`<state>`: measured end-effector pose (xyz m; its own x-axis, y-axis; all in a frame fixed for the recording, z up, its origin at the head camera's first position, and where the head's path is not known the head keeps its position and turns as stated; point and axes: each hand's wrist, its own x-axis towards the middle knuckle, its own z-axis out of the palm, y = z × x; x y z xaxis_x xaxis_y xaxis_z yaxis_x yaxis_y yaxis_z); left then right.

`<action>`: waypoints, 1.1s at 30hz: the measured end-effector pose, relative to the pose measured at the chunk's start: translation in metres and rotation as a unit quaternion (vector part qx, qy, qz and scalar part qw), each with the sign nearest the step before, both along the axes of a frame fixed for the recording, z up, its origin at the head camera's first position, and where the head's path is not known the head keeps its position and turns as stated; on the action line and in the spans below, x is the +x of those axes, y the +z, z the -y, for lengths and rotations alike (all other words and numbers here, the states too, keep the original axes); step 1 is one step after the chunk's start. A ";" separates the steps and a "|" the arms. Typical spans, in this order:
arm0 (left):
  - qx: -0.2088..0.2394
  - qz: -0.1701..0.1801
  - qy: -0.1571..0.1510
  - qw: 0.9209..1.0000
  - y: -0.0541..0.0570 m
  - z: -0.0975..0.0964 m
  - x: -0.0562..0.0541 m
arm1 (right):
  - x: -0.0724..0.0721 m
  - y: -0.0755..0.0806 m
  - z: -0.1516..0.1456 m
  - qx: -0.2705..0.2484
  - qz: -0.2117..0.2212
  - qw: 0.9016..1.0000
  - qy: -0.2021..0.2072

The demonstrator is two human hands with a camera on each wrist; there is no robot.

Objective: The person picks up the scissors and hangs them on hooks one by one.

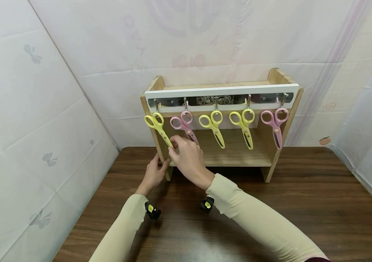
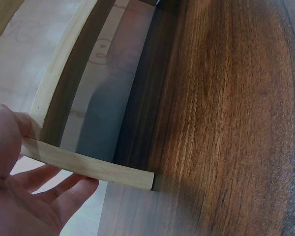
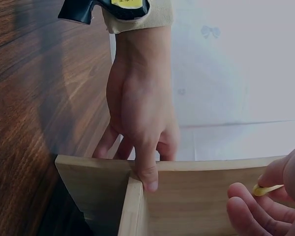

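Observation:
A wooden shelf [image 1: 238, 145] bears a white rail [image 1: 222, 88] with hooks, where yellow and pink scissors hang by their finger loops. At the far left hook hang yellow scissors [image 1: 158, 126], blades pointing down and to the right. My right hand [image 1: 189, 158] pinches their lower end between thumb and fingers; in the right wrist view the yellow tip [image 3: 266, 189] shows there. Lower down, my left hand [image 1: 154, 174] grips the shelf's left side panel [image 2: 93, 164], thumb inside at the lower board and fingers outside.
Pink scissors [image 1: 182, 123] hang just above my right hand. Further right are yellow scissors [image 1: 213, 125], another yellow pair [image 1: 243, 125] and pink scissors [image 1: 275, 123]. The shelf stands on a dark wooden table [image 1: 320, 203] against a white patterned curtain [image 1: 114, 47].

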<state>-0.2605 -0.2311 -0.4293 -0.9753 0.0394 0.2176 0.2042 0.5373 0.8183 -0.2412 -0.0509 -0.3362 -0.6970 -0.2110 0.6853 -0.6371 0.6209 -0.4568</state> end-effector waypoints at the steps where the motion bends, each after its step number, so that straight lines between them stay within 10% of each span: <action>1: 0.001 0.001 0.000 1.000 0.000 0.000 0.000 | 0.000 0.000 0.000 0.000 0.001 1.000 0.000; 33: -0.008 0.003 0.003 1.000 0.002 -0.001 0.002 | 0.000 -0.003 0.000 0.007 -0.005 1.000 0.008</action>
<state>-0.2583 -0.2298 -0.4272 -0.9768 0.0363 0.2112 0.1959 0.5517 0.8107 -0.2415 -0.0509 -0.3388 -0.6874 -0.2307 0.6887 -0.6507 0.6167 -0.4429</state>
